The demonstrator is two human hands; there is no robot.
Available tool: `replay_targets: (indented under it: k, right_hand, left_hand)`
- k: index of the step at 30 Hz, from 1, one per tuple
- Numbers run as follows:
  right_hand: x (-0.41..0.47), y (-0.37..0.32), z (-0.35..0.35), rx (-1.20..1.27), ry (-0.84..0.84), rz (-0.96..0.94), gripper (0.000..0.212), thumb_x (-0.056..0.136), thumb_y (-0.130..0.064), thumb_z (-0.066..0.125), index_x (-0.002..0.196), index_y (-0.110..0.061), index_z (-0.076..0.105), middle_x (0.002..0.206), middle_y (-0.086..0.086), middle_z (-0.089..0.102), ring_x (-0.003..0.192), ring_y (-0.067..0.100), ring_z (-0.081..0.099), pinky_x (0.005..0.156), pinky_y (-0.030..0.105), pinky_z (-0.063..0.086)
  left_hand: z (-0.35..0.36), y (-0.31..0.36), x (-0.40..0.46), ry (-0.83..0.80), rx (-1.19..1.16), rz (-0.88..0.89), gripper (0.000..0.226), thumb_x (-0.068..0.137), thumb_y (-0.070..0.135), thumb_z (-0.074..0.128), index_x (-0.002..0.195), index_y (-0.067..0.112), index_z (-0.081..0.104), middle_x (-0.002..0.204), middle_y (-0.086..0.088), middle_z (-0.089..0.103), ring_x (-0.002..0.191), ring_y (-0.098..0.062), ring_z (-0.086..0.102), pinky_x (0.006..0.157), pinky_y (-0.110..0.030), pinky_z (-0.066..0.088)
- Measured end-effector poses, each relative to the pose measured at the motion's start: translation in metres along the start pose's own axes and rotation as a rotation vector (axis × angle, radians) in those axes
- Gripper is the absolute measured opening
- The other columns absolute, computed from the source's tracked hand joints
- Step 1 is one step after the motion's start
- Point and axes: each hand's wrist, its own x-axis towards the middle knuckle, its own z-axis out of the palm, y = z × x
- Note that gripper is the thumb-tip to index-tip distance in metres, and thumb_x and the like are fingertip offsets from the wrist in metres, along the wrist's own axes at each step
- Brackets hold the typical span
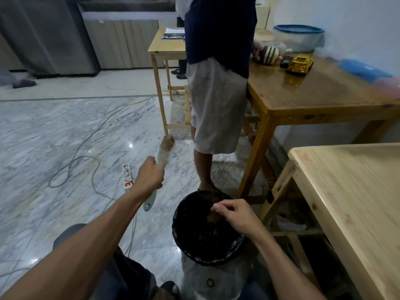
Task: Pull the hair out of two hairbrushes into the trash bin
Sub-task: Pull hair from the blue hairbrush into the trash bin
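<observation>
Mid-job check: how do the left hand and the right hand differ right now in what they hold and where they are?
The left hand grips a pale hairbrush round its handle, out over the floor; the right hand pinches a brown hair clump over the trash bin. The left hand's fingers wrap fully round; the right hand's only pinch at the tips. Both are holding something.
</observation>
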Motion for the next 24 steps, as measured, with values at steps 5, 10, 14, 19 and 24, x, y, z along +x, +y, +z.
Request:
replay_targets:
  k: [5,10,14,19,24]
  right_hand:
    - [0.017,-0.027,0.007,-0.046,-0.123,0.049,0.06,0.099,-0.042,0.058,0.156,-0.031,0.043,0.145,-0.002,0.048,0.103,0.018,0.071,0.078,0.038,0.064]
    - [0.028,-0.055,0.004,0.305,0.01,0.156,0.067,0.104,-0.042,0.053,0.163,-0.028,0.025,0.147,0.001,0.042,0.097,0.019,0.073,0.062,0.028,0.062]
    - [0.036,-0.068,0.003,0.506,0.138,0.083,0.05,0.098,-0.045,0.064,0.14,-0.019,0.058,0.121,0.001,0.069,0.085,0.017,0.075,0.061,0.025,0.059]
    - [0.042,-0.068,0.009,0.504,0.293,0.051,0.013,0.094,-0.02,0.074,0.084,-0.012,0.075,0.065,-0.002,0.068,0.058,0.008,0.061,0.051,0.018,0.049]
    - [0.037,-0.049,0.004,0.355,0.333,0.085,0.023,0.092,-0.022,0.075,0.069,-0.018,0.074,0.059,-0.005,0.069,0.06,0.011,0.062,0.061,0.031,0.053]
  left_hand:
    - [0.021,0.001,-0.026,-0.112,0.162,0.159,0.015,0.095,0.023,0.047,0.083,0.017,0.039,0.079,-0.01,0.051,0.065,-0.025,0.046,0.06,-0.042,0.039]
    - [0.027,0.003,-0.043,-0.166,0.272,0.27,0.008,0.104,0.023,0.045,0.1,0.017,0.048,0.089,-0.01,0.06,0.075,-0.023,0.053,0.062,-0.037,0.037]
    - [0.03,0.003,-0.049,-0.209,0.309,0.325,0.008,0.104,0.022,0.047,0.104,0.015,0.049,0.089,-0.015,0.063,0.074,-0.026,0.056,0.063,-0.039,0.038]
    - [0.034,0.003,-0.052,-0.235,0.327,0.347,0.008,0.103,0.021,0.048,0.104,0.013,0.05,0.086,-0.017,0.063,0.071,-0.026,0.054,0.063,-0.039,0.039]
    - [0.03,0.002,-0.046,-0.11,0.266,0.245,0.006,0.1,0.019,0.047,0.1,0.013,0.049,0.086,-0.009,0.059,0.069,-0.021,0.051,0.06,-0.037,0.038]
